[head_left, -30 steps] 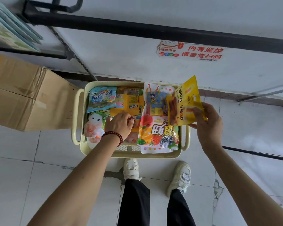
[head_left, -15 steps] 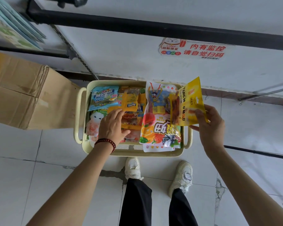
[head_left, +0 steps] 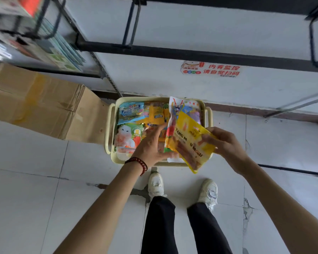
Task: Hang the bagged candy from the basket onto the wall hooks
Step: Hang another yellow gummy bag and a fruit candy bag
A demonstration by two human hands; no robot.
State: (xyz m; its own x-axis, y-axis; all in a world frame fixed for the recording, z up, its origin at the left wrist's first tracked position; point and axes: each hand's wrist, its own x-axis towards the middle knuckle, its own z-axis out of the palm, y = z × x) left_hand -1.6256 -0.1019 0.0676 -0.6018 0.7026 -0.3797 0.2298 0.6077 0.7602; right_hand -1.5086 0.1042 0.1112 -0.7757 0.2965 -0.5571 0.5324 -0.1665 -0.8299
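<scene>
Head view: your right hand (head_left: pixel 226 143) pinches the yellow plastic candy bag (head_left: pixel 187 142), left hand (head_left: pixel 151 146) fingers spread; a loosening pinch could drop it into the cream plastic basket (head_left: pixel 107 132).

- The floor (head_left: pixel 35 180) is pale tile with thin dark seams; one seam is chipped and cracked just beside my left shoe (head_left: pixel 155 183).
- A cream basket (head_left: pixel 117 160) stands on it, far side against the foot of the wall.
- A cardboard box (head_left: pixel 35 105) lies left of the basket, its flap just beside the basket's left handle.
- My left shoe and right shoe (head_left: pixel 208 191), both white, stand on the tiles near the basket's near side.
</scene>
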